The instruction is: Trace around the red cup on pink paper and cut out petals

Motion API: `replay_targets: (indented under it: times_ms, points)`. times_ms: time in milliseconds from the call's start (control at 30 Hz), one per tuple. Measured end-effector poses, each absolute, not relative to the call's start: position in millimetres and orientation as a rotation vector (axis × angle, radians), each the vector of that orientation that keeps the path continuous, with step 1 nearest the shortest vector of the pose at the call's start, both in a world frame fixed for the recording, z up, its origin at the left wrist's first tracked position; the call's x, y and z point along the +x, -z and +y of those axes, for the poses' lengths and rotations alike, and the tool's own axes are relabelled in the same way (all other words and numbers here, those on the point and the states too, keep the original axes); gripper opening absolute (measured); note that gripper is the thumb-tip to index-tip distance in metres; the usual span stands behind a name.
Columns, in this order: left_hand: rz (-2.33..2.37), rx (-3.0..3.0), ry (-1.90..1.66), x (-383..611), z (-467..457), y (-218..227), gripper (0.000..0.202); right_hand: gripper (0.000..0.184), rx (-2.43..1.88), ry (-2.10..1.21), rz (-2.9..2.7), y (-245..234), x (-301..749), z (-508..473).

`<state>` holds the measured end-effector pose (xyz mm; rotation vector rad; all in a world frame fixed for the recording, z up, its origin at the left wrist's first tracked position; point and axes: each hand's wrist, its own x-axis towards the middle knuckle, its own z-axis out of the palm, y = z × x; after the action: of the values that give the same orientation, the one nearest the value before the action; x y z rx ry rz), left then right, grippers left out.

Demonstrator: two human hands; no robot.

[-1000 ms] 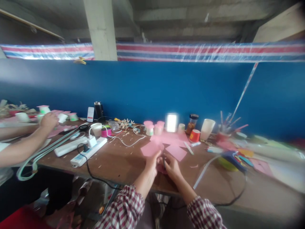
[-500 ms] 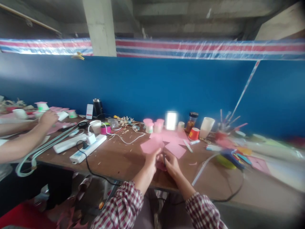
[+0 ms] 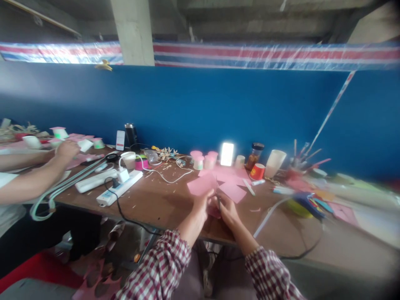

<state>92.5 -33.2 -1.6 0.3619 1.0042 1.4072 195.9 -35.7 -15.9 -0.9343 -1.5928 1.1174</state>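
My left hand [image 3: 201,205] is closed on a small piece of pink paper [image 3: 213,211] just above the table's front edge. Close against it, my right hand [image 3: 230,213] is closed around a dark, narrow tool that looks like scissors [image 3: 218,202]; the fingers cover most of it. Just beyond both hands lie pink paper sheets [image 3: 202,186], overlapping on the brown table. Farther back, small paper cups with pink tops [image 3: 197,161] stand beside a brightly lit phone-like screen [image 3: 227,154].
At left, a co-worker's hand [image 3: 67,149] is among white cups. A power strip [image 3: 120,188] and cables cross the left tabletop. Along the back stand a jar [image 3: 255,156], a red cup [image 3: 257,171] and a pale tall cup [image 3: 275,163]. A tape roll [image 3: 300,206] lies at right.
The view has tilted down and turned slightly left, so everything sits a little differently in it. Both my hands keep their hold, close together.
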Motion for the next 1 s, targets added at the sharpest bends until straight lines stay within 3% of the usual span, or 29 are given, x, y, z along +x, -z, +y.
replay_targets:
  times_ms: [1000]
  points:
    - [0.976,0.399,-1.337,88.0,-31.3,5.3,0.019,0.037,-0.970,-1.072,-1.621,9.2,196.7,-39.1]
